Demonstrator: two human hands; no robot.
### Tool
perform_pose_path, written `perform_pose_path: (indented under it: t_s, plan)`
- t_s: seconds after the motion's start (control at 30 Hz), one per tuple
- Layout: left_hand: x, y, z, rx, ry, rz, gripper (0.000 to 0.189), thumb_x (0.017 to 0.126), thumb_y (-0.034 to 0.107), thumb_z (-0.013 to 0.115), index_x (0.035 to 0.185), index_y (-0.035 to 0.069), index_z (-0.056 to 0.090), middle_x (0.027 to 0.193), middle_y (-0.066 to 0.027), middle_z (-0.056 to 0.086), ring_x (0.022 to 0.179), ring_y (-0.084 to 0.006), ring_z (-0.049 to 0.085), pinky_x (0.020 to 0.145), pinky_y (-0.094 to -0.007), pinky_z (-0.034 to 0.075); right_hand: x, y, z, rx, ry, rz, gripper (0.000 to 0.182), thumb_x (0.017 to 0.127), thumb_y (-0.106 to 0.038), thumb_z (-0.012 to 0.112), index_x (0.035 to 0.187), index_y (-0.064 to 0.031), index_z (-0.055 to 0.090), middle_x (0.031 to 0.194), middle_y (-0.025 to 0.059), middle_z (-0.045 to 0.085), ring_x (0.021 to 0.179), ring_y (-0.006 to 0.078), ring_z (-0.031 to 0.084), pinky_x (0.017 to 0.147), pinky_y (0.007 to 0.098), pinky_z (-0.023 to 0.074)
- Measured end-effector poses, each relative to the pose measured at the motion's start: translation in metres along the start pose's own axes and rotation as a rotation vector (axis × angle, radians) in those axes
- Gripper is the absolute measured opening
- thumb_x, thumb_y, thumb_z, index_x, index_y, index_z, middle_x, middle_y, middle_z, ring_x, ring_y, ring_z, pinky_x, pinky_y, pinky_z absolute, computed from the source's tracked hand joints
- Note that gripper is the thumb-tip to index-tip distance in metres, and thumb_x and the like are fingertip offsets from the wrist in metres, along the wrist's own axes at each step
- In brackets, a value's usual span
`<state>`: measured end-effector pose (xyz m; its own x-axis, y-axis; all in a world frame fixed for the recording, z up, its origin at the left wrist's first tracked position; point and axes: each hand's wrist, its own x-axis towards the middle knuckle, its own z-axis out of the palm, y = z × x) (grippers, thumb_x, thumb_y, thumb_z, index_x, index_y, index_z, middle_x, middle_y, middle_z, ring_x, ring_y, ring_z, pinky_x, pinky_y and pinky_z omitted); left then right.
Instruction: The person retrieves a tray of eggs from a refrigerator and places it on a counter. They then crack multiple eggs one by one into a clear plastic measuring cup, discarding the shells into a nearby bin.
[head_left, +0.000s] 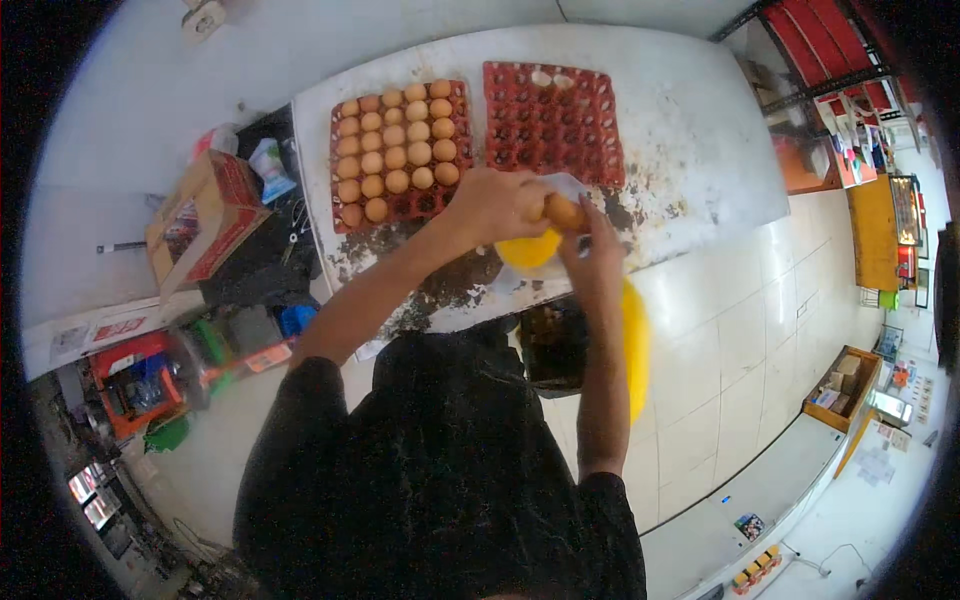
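Observation:
A brown egg (564, 213) is between my two hands over the near edge of the table. My left hand (501, 201) curls around it from the left, and a second rounded brown shape at its fingertips may be another egg. The fingers of my right hand (596, 244) press on the egg's right side. Beneath them is a bright yellow rounded thing (527, 250), partly covered, with translucent plastic (564, 184) around it. Behind my left hand, a red egg tray (401, 204) holds many brown eggs. A second red tray (553, 124) has two pale pieces, perhaps eggshells, at its far side.
The white tabletop (697, 127) is stained and worn near its front edge. Below it stand a dark container (553, 349) and a yellow object (636, 352) beside my right forearm. A cardboard box (214, 217) is at the left; red shelving (817, 41) rises at the far right.

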<state>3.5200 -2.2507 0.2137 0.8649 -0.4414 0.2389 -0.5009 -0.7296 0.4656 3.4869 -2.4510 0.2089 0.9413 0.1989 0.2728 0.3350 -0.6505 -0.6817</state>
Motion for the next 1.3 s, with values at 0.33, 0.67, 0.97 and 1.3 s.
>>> perform_pose_path:
  t_s: [0.33, 0.67, 0.97, 1.3]
  plan:
    - [-0.002, -0.015, -0.011, 0.205, 0.002, 0.167, 0.052, 0.074, 0.047, 0.069, 0.122, 0.029, 0.058, 0.091, -0.0003, 0.059, 0.075, -0.0222, 0.064, 0.067, -0.0381, 0.051, 0.002, 0.006, -0.011, -0.271, 0.035, -0.274, 0.053, 0.08, 0.005, 0.056, 0.131, -0.0058, 0.049, 0.123, 0.0165, 0.055, 0.109, 0.035, 0.055, 0.091, 0.0416, 0.0482]
    - [-0.001, -0.005, -0.006, 0.143, 0.132, 0.217, 0.05, 0.076, 0.055, 0.064, 0.117, 0.027, 0.062, 0.086, 0.0006, 0.056, 0.073, -0.0197, 0.063, 0.062, -0.0337, 0.049, -0.012, -0.007, -0.011, -0.155, 0.043, -0.163, 0.055, 0.079, 0.0, 0.067, 0.13, -0.009, 0.051, 0.126, 0.0151, 0.053, 0.113, 0.0354, 0.054, 0.092, 0.041, 0.048]
    - [0.012, 0.024, -0.004, -0.04, 0.008, 0.113, 0.05, 0.077, 0.064, 0.061, 0.106, 0.023, 0.066, 0.09, -0.002, 0.064, 0.075, -0.0234, 0.066, 0.065, -0.0362, 0.051, -0.03, -0.005, -0.008, 0.265, 0.154, 0.243, 0.054, 0.079, -0.002, 0.074, 0.127, -0.0028, 0.05, 0.118, 0.0165, 0.058, 0.102, 0.0253, 0.063, 0.087, 0.0342, 0.0525]
    - [-0.012, -0.017, -0.017, -0.79, 0.18, -0.277, 0.043, 0.09, 0.046, 0.06, 0.118, 0.014, 0.063, 0.111, -0.0064, 0.065, 0.096, -0.017, 0.065, 0.08, -0.0298, 0.05, -0.075, 0.026, -0.006, 0.515, 0.443, 0.42, 0.038, 0.093, -0.008, 0.058, 0.127, 0.0035, 0.046, 0.111, 0.0134, 0.059, 0.092, 0.0171, 0.061, 0.074, 0.0256, 0.0505]
